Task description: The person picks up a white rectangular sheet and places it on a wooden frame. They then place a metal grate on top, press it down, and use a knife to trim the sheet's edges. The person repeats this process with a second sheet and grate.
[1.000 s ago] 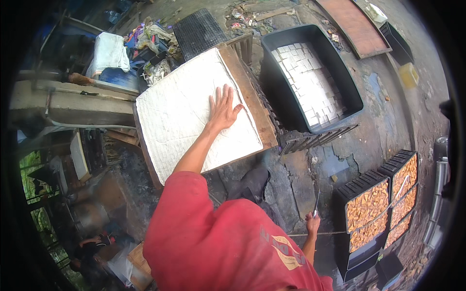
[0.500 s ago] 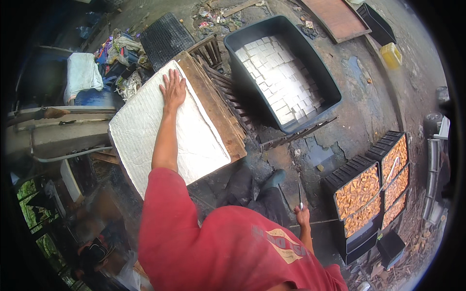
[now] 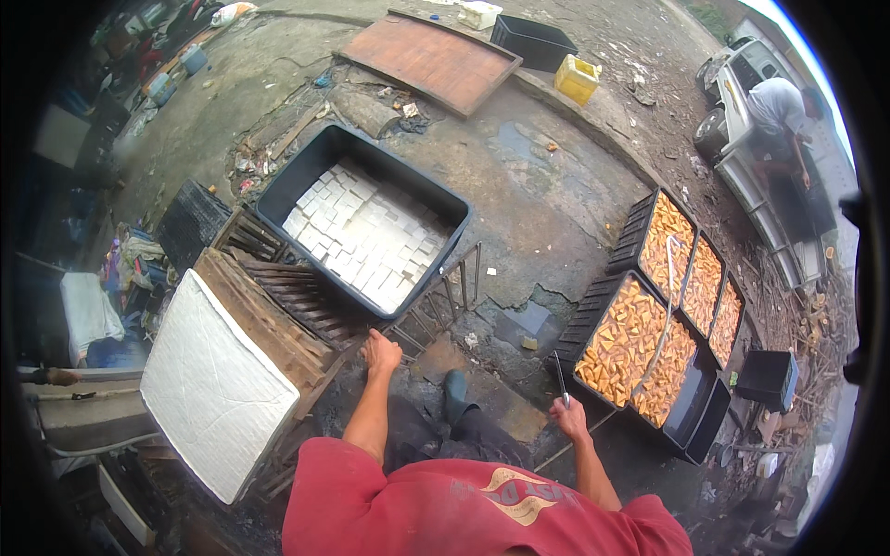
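My left hand (image 3: 380, 353) is in the air near the closest corner of a dark tub (image 3: 456, 208), its fingers partly spread and holding nothing. Rows of white tofu-like blocks (image 3: 362, 227) cover the tub's bottom. In my right hand (image 3: 570, 419) is a knife (image 3: 561, 375), gripped by its handle, with the thin blade pointing away from me. At my left a large white slab (image 3: 218, 380), like pressed tofu, lies on a wooden stand (image 3: 278, 320); neither hand touches it.
Black crates (image 3: 593, 301) of golden triangular pieces stand at the right, a pale hose (image 3: 669, 315) across them. A slatted wooden rack (image 3: 301, 292) is beside the tub. Farther off are a yellow container (image 3: 577, 80), a reddish board (image 3: 431, 57), and another person (image 3: 777, 107) at a truck.
My left hand has lifted off the white slab and moved right, toward the tub. The knife stays in my right hand. The view has turned rightward, bringing the truck and another person into sight.
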`<state>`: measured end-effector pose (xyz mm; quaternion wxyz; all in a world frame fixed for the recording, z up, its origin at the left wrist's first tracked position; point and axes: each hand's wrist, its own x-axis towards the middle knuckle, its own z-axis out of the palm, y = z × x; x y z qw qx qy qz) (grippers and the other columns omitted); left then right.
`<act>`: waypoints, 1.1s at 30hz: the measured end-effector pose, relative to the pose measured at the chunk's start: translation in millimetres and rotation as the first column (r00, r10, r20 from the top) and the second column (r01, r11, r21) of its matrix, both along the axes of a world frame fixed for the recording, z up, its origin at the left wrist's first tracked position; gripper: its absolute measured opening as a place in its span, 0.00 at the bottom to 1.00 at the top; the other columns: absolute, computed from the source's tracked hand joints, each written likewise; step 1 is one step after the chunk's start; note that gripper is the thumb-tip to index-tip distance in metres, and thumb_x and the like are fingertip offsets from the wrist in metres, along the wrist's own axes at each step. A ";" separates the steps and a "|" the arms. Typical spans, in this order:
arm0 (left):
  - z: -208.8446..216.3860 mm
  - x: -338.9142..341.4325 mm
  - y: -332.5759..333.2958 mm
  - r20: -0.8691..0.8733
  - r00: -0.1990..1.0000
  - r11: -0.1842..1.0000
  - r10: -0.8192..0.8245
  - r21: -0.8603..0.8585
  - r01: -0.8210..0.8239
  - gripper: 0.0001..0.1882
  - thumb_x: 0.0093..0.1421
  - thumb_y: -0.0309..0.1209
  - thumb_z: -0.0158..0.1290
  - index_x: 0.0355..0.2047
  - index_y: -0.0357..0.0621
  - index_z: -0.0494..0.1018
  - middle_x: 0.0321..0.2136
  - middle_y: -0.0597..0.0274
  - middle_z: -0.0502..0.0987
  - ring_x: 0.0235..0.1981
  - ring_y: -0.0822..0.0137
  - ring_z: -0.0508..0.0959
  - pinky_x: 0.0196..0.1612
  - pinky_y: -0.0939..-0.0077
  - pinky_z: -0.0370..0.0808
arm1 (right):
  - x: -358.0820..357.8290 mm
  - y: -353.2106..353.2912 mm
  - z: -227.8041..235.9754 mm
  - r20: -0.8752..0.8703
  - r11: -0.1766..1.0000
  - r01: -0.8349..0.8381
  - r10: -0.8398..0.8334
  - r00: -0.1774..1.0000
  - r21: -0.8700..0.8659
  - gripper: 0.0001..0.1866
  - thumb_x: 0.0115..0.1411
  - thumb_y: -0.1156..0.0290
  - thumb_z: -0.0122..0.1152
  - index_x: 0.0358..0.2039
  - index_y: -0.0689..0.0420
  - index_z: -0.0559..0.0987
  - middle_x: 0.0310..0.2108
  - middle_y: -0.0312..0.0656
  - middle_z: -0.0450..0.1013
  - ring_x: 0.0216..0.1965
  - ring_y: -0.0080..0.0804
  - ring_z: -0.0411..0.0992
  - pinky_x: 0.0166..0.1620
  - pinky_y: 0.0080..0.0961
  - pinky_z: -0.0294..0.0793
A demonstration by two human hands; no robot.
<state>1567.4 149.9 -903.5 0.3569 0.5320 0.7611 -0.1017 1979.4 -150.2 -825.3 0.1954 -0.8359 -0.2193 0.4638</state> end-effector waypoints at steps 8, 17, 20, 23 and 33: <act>6.9 55.6 -31.5 0.209 0.977 0.999 -0.041 0.036 0.035 0.32 0.61 0.53 0.62 0.59 0.47 0.75 0.55 0.45 0.80 0.59 0.44 0.77 0.61 0.51 0.72 | 18.7 -29.8 17.7 0.067 0.891 0.180 -0.227 0.971 0.416 0.17 0.69 0.59 0.63 0.46 0.60 0.84 0.21 0.30 0.70 0.22 0.18 0.68 0.29 0.21 0.69; 311.8 -64.2 -138.8 -0.031 0.995 0.813 -0.099 0.574 0.099 0.32 0.49 0.66 0.66 0.31 0.48 0.85 0.25 0.52 0.83 0.32 0.46 0.84 0.40 0.51 0.77 | -16.8 118.0 -17.9 0.125 0.745 -0.261 0.234 0.964 0.614 0.32 0.77 0.53 0.50 0.68 0.66 0.69 0.60 0.57 0.75 0.62 0.47 0.73 0.63 0.32 0.68; 444.7 -103.2 -196.2 -0.165 0.986 0.689 -0.021 0.713 0.133 0.30 0.48 0.65 0.68 0.24 0.48 0.83 0.18 0.55 0.80 0.26 0.49 0.83 0.35 0.56 0.76 | -61.9 167.6 17.4 0.288 0.452 -0.384 0.267 0.920 0.805 0.35 0.77 0.47 0.45 0.71 0.65 0.65 0.58 0.55 0.76 0.62 0.45 0.72 0.61 0.33 0.70; 567.1 -129.0 -243.8 -0.284 0.958 0.655 0.029 0.730 0.197 0.20 0.50 0.50 0.74 0.30 0.46 0.88 0.22 0.62 0.85 0.22 0.71 0.82 0.30 0.71 0.75 | -110.2 194.2 77.6 0.178 0.283 -0.330 0.453 0.874 0.901 0.36 0.77 0.45 0.43 0.69 0.65 0.67 0.53 0.51 0.77 0.52 0.37 0.74 0.55 0.34 0.72; 648.8 -240.6 -350.5 0.076 0.894 0.122 0.441 0.982 -0.144 0.37 0.67 0.59 0.47 0.61 0.39 0.64 0.53 0.49 0.70 0.54 0.59 0.70 0.55 0.66 0.67 | -269.0 200.4 190.9 -0.526 0.499 0.166 0.806 0.273 0.851 0.22 0.75 0.52 0.54 0.29 0.57 0.71 0.19 0.34 0.62 0.19 0.23 0.58 0.24 0.25 0.60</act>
